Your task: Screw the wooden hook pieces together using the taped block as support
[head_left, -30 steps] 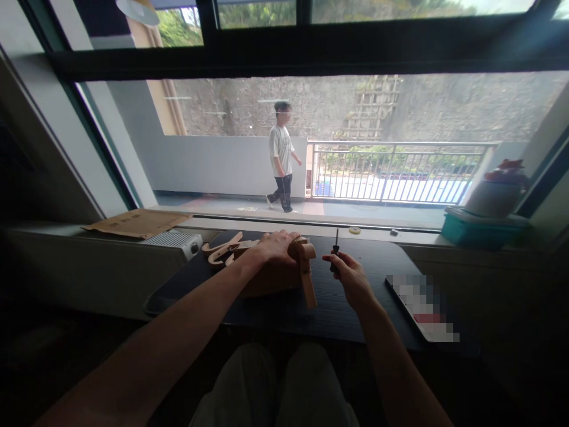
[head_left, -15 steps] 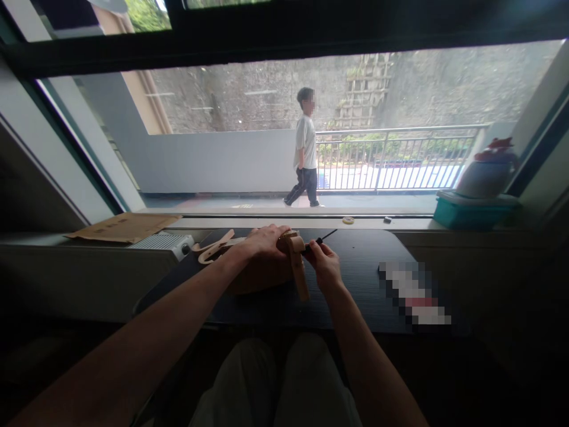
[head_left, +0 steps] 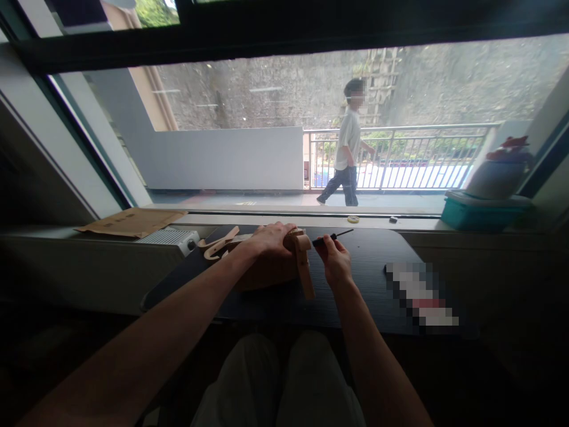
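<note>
A wooden model [head_left: 284, 264] with a hanging limb piece lies on the dark desk [head_left: 364, 279] in front of me. My left hand [head_left: 272, 238] rests closed over the top of the model, pressing it down. Just to its right, my right hand [head_left: 334, 261] grips a small black screwdriver [head_left: 331, 238] lying nearly level, its thin shaft pointing right and its handle end toward the model. Loose wooden pieces [head_left: 219, 243] lie behind the model on the left.
A blurred flat item [head_left: 420, 293] lies on the desk at right. A white device [head_left: 166, 237] and a cardboard sheet [head_left: 131, 222] sit at left, a teal box [head_left: 482, 213] on the sill at right. Beyond the window a person [head_left: 347, 151] walks along a balcony.
My right hand turned the screwdriver from upright to nearly level and moved in beside the model. The person outside walked to the right. My head dipped slightly.
</note>
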Available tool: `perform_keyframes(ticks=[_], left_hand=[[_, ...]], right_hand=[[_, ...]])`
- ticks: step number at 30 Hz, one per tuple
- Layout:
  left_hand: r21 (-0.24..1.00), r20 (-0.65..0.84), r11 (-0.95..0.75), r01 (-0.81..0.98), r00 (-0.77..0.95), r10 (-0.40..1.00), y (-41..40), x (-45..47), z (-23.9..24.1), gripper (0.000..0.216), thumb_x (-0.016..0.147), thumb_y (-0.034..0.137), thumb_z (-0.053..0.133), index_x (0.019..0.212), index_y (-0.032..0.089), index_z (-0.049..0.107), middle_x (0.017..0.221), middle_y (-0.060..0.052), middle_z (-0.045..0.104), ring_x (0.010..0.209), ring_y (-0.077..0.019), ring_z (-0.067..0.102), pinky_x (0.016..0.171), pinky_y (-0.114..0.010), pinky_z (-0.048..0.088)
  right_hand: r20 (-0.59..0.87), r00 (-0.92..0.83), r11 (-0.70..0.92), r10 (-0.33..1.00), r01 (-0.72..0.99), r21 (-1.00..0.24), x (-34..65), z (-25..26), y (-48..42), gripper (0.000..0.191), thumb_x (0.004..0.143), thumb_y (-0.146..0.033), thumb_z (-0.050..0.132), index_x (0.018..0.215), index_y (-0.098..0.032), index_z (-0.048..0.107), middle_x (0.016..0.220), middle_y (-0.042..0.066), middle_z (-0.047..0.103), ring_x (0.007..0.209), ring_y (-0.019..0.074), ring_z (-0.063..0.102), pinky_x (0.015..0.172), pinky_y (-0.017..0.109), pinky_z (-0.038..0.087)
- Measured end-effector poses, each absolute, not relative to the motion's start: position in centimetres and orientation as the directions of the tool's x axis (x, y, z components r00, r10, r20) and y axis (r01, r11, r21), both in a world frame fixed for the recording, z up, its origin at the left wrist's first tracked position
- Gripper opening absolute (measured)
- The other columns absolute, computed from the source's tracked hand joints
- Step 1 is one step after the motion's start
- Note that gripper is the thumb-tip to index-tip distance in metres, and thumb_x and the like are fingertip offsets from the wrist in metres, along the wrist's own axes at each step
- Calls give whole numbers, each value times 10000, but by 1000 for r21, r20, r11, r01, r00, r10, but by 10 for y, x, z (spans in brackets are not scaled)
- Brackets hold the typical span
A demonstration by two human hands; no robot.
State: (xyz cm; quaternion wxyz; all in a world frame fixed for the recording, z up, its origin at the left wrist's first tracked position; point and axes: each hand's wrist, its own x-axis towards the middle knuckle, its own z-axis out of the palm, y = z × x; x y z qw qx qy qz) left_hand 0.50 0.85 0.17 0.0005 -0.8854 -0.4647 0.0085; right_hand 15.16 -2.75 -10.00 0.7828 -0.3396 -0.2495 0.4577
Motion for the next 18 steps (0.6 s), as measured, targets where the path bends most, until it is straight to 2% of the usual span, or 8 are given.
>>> perform_keyframes(ticks=[4, 7, 8, 9, 10, 12, 14, 18], left_hand=[[-3, -12, -566, 824, 566, 824, 7, 4, 3, 778, 618, 604, 594, 1303, 317, 360, 1266, -58, 499, 1149, -278, 483, 930, -407, 391], [36, -50, -570, 821, 571, 820, 9, 3, 4, 858, 569, 645, 620, 1318, 331, 344, 1288, -54, 491, 1174, -285, 462, 942, -411, 379], [46, -64, -571, 820, 573, 817, 11, 2, 5, 905, 537, 669, 631, 1325, 334, 337, 1296, -55, 487, 1186, -293, 450, 948, -416, 373], [52, -69, -569, 820, 572, 817, 12, 2, 4, 952, 504, 697, 637, 1329, 334, 333, 1308, -59, 479, 1198, -303, 437, 955, -421, 365], [53, -69, -565, 824, 567, 821, 13, 2, 4, 980, 482, 722, 633, 1331, 336, 331, 1317, -62, 473, 1206, -310, 427, 959, -427, 358], [44, -64, -566, 823, 567, 821, 15, 2, 2, 954, 497, 738, 613, 1321, 337, 346, 1313, -66, 478, 1192, -310, 440, 949, -430, 362], [37, -47, -567, 823, 568, 821, 16, 2, -1, 913, 538, 746, 581, 1317, 327, 354, 1294, -72, 492, 1164, -306, 463, 925, -421, 378], [29, -20, -572, 819, 573, 819, 16, 2, -3, 875, 573, 760, 539, 1309, 323, 360, 1248, -74, 519, 1122, -298, 492, 899, -427, 399]], right_hand=[[88, 419, 301, 904, -475, -827, 154, -94, -34, 298, 620, -415, 711, 697, -157, 585, 662, -4, 629, 660, 145, 614, 657, 289, 528], [112, 379, 257, 918, -355, -899, 172, -88, -58, 333, 667, -435, 671, 850, -159, 635, 670, -3, 623, 654, 165, 613, 593, 293, 509], [147, 359, 208, 922, -138, -968, 179, -86, -70, 369, 732, -465, 596, 958, -177, 637, 672, -6, 619, 652, 172, 616, 575, 292, 494], [195, 351, 161, 916, 125, -979, 186, -84, -83, 382, 777, -465, 539, 1024, -191, 637, 706, 9, 636, 678, 185, 623, 592, 300, 481], [261, 334, 125, 906, 377, -918, 192, -83, -96, 366, 798, -449, 515, 1032, -202, 649, 781, 30, 661, 745, 204, 630, 641, 314, 471], [328, 240, 74, 914, 695, -715, 199, -78, -120, 355, 836, -395, 467, 1116, -241, 624, 939, 50, 678, 867, 239, 625, 711, 345, 445], [375, 188, 49, 908, 839, -541, 197, -71, -137, 408, 845, -313, 444, 1235, -234, 535, 993, 66, 667, 835, 235, 628, 677, 333, 429], [501, 25, 160, 865, 933, -323, 184, -54, -148, 339, 877, -255, 404, 1183, -210, 543, 1035, 56, 639, 742, 186, 614, 591, 282, 383]])
